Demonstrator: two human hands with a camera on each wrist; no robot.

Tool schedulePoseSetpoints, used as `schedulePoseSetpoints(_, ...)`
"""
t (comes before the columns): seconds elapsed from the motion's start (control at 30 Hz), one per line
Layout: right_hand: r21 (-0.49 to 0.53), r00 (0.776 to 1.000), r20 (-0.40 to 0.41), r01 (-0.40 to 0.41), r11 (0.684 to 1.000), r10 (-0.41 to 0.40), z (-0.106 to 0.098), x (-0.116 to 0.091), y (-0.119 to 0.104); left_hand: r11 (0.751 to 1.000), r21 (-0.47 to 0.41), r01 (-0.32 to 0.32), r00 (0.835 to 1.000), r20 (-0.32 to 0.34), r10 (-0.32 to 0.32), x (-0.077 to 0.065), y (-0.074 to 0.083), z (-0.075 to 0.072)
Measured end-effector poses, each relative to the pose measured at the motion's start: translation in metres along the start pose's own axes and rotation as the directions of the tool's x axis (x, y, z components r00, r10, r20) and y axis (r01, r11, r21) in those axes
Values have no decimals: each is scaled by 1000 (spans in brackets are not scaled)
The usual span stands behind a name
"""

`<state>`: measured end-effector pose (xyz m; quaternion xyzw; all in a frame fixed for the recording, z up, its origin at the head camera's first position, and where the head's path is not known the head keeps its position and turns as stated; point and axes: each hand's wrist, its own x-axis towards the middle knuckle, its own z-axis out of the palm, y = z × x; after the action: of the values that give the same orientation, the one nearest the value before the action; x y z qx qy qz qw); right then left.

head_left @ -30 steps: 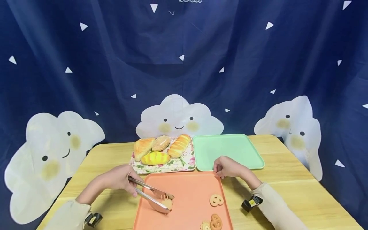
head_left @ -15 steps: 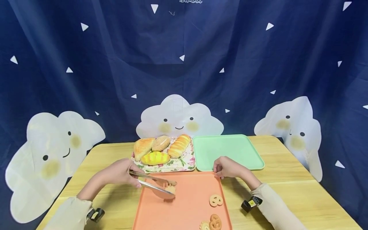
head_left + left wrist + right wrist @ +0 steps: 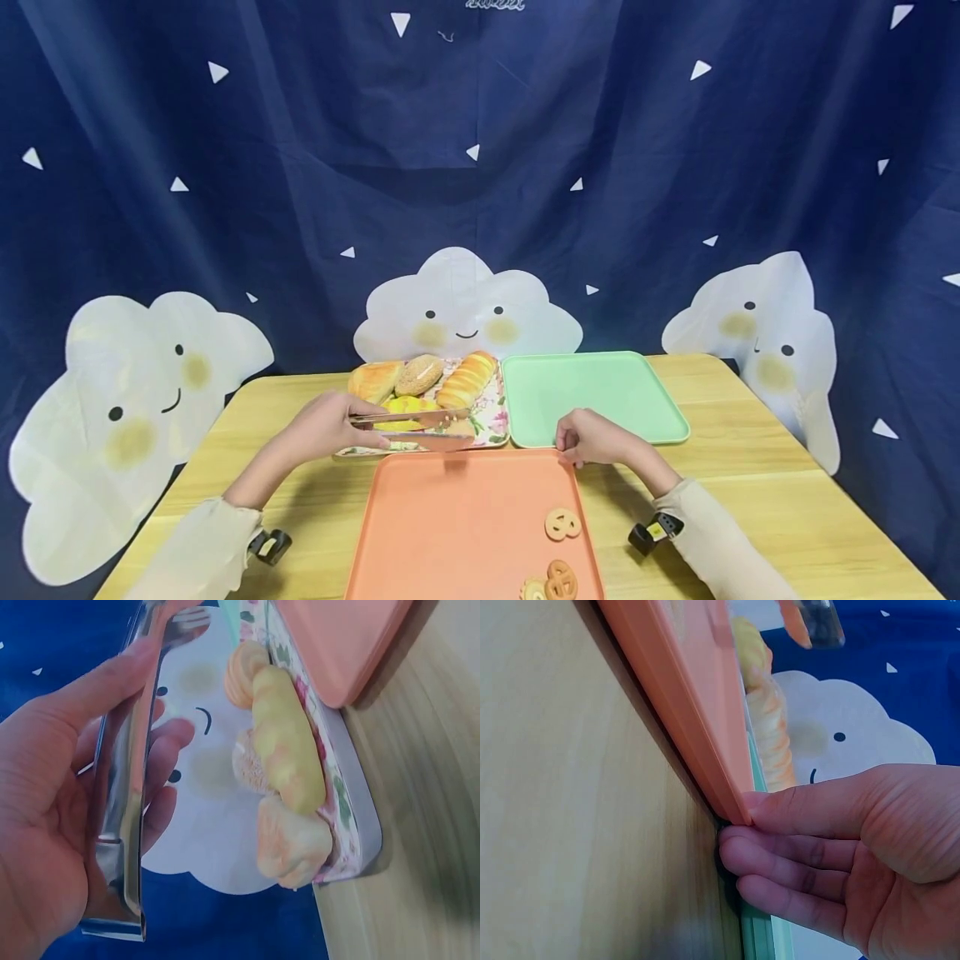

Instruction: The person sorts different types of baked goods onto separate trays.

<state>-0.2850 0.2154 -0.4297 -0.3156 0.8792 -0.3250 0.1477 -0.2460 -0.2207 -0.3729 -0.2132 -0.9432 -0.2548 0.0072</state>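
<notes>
My left hand (image 3: 322, 429) grips metal tongs (image 3: 120, 787), their far ends raised over the front edge of the floral tray (image 3: 491, 421). A pale cookie (image 3: 456, 427) is between the tong ends, mostly covered by them. Behind the tongs, a yellow bread roll (image 3: 289, 739) lies partly covered in the head view. My right hand (image 3: 596, 437) pinches the far right corner of the orange tray (image 3: 465, 517) between thumb and fingers. On that tray's right side lie a light pretzel cookie (image 3: 562, 524), a brown pretzel cookie (image 3: 561, 581) and a scalloped cookie (image 3: 533, 590).
The floral tray also bears a triangular bread (image 3: 372, 382), a seeded bun (image 3: 419, 375) and a ridged loaf (image 3: 467, 380). A green tray (image 3: 592, 392) stands to its right. Wooden table (image 3: 757, 500) shows on both sides, and a dark blue curtain (image 3: 480, 208) hangs behind.
My left hand has carried the tongs and the cookie up and away, from over the orange tray to the floral tray's front edge. My right hand has stayed at the orange tray's corner.
</notes>
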Motion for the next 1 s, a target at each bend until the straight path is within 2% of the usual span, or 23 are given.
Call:
schedulePoseSetpoints(0.2,-3,1000,0,-4,1000,4,0,0,1,998,14,62,992,-107,-60,16,6,8)
schedulePoseSetpoints(0.3,3,1000,-1,1,1000,-1,0,0,1,996,2,87,987,-134,-86,26,11,12)
schedulePoseSetpoints(0.5,5,1000,-4,-6,1000,6,0,-1,1,993,53,101,974,-208,-88,53,22,20)
schedulePoseSetpoints(0.57,1,1000,-5,-10,1000,10,0,-1,1,993,59,106,973,-214,-91,64,27,23)
schedulePoseSetpoints(0.77,1,1000,-3,-15,1000,15,2,0,2,995,-11,96,974,-205,-97,92,42,33)
schedulePoseSetpoints(1.0,5,1000,-2,-10,1000,10,1,1,3,989,-3,148,960,-240,-144,122,55,49)
